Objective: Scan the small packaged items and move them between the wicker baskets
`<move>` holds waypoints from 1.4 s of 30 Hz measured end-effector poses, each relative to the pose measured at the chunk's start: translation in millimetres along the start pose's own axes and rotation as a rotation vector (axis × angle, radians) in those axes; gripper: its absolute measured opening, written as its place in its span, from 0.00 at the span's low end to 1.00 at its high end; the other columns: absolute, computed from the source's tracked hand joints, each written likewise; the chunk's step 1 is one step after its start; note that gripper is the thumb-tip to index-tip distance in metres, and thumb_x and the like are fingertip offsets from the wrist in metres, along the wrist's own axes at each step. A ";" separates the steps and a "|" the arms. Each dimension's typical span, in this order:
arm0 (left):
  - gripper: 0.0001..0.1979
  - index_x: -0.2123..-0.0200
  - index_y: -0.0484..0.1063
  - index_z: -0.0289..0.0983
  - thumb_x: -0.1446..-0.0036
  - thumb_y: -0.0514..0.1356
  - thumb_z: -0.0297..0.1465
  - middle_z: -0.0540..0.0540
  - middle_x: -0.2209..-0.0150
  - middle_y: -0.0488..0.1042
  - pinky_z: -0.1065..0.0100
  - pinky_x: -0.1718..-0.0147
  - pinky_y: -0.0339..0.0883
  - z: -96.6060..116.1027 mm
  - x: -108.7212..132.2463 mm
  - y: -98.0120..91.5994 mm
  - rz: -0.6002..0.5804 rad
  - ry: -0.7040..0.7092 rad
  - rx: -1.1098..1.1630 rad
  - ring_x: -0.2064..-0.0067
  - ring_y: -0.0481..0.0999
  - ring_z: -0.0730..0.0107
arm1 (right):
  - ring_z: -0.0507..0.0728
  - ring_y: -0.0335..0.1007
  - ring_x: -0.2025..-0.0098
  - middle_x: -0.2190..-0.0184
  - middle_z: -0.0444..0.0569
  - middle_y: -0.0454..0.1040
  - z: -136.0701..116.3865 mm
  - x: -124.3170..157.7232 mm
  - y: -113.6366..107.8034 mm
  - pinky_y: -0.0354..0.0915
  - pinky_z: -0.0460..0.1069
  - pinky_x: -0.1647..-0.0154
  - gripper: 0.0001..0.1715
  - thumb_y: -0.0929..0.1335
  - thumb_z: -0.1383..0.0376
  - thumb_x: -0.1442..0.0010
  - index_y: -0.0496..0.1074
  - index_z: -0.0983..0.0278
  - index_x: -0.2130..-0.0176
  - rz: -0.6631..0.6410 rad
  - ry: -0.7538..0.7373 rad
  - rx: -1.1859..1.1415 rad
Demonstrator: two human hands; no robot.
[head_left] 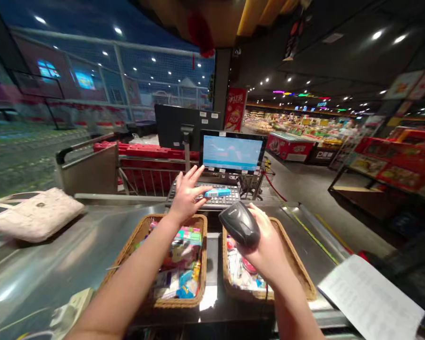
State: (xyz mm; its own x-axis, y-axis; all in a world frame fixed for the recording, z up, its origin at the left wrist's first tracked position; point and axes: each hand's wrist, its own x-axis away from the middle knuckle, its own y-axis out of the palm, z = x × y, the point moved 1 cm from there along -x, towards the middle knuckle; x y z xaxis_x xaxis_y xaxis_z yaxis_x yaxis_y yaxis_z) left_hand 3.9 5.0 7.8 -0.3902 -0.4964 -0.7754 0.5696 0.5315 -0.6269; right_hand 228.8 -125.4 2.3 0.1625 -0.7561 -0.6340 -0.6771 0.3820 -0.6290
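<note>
1. Lying at far left on the stainless-steel desk [49, 278], a quilted beige handbag [35, 215] is seen.
2. A red-and-silver shopping cart [152, 179] is parked beyond the desk, behind the checkout equipment.
3. The left hand [186, 196] is raised over a black keyboard [219, 200], its fingers spread wide. A blue-and-white stick-shaped package [217, 192] is positioned at its thumb side, just above the keys. Whether it is gripped cannot be told.
4. A wicker basket [145, 236] is set below that arm, filled with assorted packaged goods [180, 255].
5. A lit touchscreen monitor [232, 151] is mounted behind the keyboard.
6. A black handheld barcode scanner [239, 224] is gripped in the closed right hand [269, 255], held above a second wicker basket [293, 259] of small packaged goods [242, 269].
7. Printed paper sheets [371, 300] are laid at far right, near the desk's edge – red display shelving [400, 165] is seen beyond.
</note>
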 end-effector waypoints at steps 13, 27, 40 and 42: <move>0.12 0.57 0.79 0.45 0.45 0.63 0.30 0.44 0.30 0.54 0.37 0.35 0.39 -2.4 6.0 -3.8 -0.011 -0.011 0.001 0.30 0.51 0.51 | 0.68 0.59 0.37 0.49 0.53 0.72 -1.6 0.8 1.0 0.58 0.65 0.36 0.23 0.67 0.71 0.51 0.72 0.61 0.53 -0.016 -0.054 0.026; 0.12 0.58 0.80 0.46 0.45 0.63 0.29 0.42 0.31 0.56 0.36 0.35 0.39 -24.9 65.8 -2.4 -0.150 -0.147 -0.045 0.31 0.53 0.51 | 0.70 0.54 0.33 0.43 0.56 0.69 2.5 -2.5 47.2 0.52 0.67 0.32 0.28 0.68 0.70 0.52 0.72 0.63 0.50 -0.082 -0.023 -0.012; 0.12 0.57 0.80 0.47 0.46 0.64 0.30 0.41 0.33 0.59 0.33 0.36 0.39 -53.9 155.9 -10.0 -0.432 -0.371 -0.108 0.32 0.57 0.48 | 0.74 0.47 0.30 0.38 0.56 0.66 -4.8 8.1 91.3 0.52 0.73 0.35 0.30 0.69 0.69 0.52 0.73 0.61 0.48 -0.257 0.073 -0.084; 0.13 0.56 0.80 0.47 0.46 0.65 0.31 0.41 0.33 0.60 0.33 0.36 0.39 -58.5 168.1 -11.5 -0.483 -0.397 -0.121 0.32 0.57 0.47 | 0.74 0.48 0.30 0.38 0.56 0.66 -5.7 9.4 97.3 0.52 0.72 0.35 0.31 0.69 0.68 0.52 0.72 0.62 0.47 -0.265 0.079 -0.098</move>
State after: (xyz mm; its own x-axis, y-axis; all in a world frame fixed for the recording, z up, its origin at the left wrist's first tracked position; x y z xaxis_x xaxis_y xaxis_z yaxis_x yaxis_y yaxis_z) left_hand -110.5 -44.4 -119.8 -0.2720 -0.9036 -0.3308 0.3019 0.2462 -0.9210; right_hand 160.4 -98.4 -62.3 0.2889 -0.8633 -0.4139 -0.6853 0.1155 -0.7191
